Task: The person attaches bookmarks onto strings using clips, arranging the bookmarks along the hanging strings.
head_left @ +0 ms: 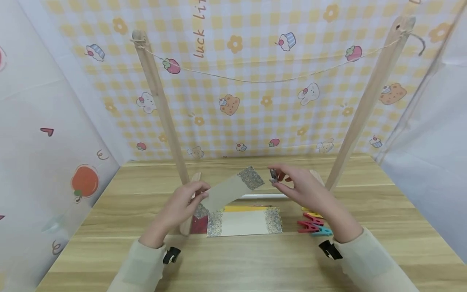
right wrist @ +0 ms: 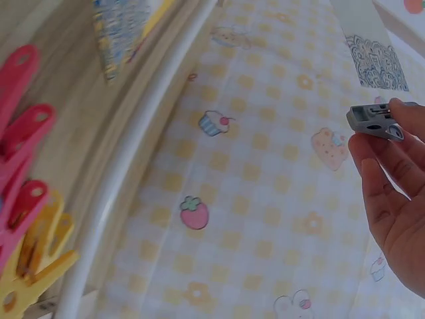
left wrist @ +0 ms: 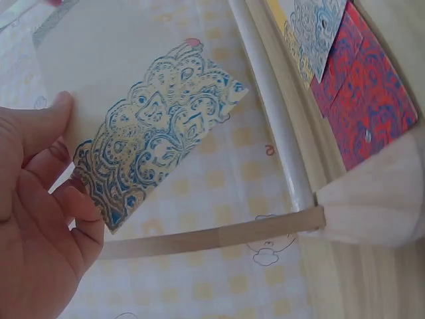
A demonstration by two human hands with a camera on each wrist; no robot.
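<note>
My left hand point(head_left: 180, 202) pinches a cream card point(head_left: 224, 192) near one end, between thumb and fingers. The card is tilted above the table, and both its ends carry a blue lace-like pattern point(left wrist: 159, 126). To its right, my right hand point(head_left: 300, 184) pinches a grey clothespin point(right wrist: 375, 121) between thumb and fingertips. The clothespin is apart from the card. Below the hands on the table lies a similar cream card point(head_left: 242, 223) with patterned ends, overlapping a yellow card point(head_left: 233, 209) and a red patterned card point(head_left: 199, 225).
Two wooden posts point(head_left: 162, 105) stand at left and right, with a thin string point(head_left: 255, 82) sagging between their tops. A white rod point(head_left: 264, 196) runs low across the stand. Several pink, yellow and blue clothespins point(head_left: 310, 225) lie by my right forearm. A checked cloth point(head_left: 248, 121) hangs behind.
</note>
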